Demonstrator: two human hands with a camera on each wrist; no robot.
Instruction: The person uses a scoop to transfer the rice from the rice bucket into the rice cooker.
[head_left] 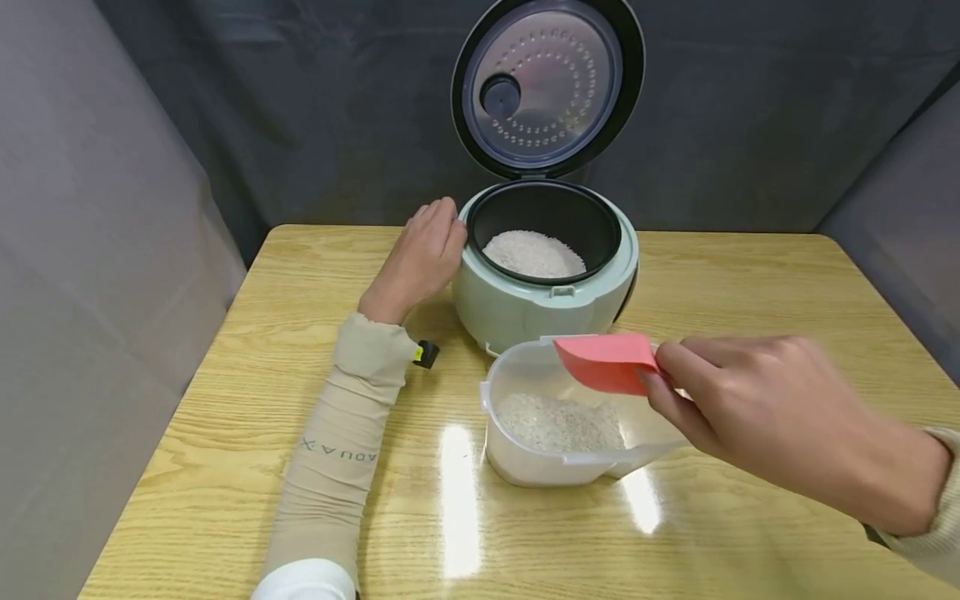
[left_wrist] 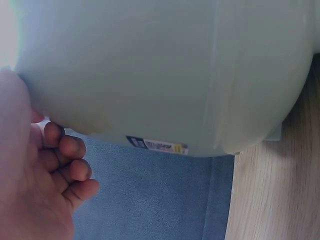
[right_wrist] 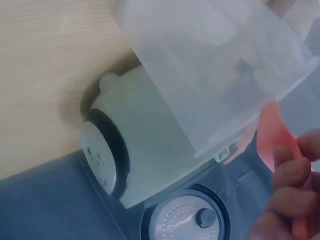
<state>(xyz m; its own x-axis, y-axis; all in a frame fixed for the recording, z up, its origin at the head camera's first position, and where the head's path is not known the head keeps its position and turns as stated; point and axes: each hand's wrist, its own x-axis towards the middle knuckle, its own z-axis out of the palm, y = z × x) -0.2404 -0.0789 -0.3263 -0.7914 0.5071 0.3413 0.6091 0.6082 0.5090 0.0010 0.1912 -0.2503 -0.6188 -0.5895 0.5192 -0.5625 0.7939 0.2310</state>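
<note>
My right hand (head_left: 780, 417) grips the handle of a pinkish-red scoop (head_left: 607, 362) over a translucent plastic container (head_left: 525, 471). Loose white rice (head_left: 558, 423) covers the left part of the container's bottom. Just behind it stands a pale green rice cooker (head_left: 517, 312) with its lid (head_left: 547, 83) raised. A mound of rice (head_left: 534, 253) lies in its dark inner pot (head_left: 551, 204). My left hand (head_left: 422, 258) holds the cooker's upper left side; in the left wrist view its fingers (left_wrist: 75, 170) are curled by the cooker's edge. No rice shows on the scoop.
All of this stands on a wood-grain table (head_left: 247, 367). A dark curtain (head_left: 337, 108) hangs behind the table's back edge, with a grey panel (head_left: 97, 250) at the left. The container touches or nearly overlaps the cooker's front in the head view.
</note>
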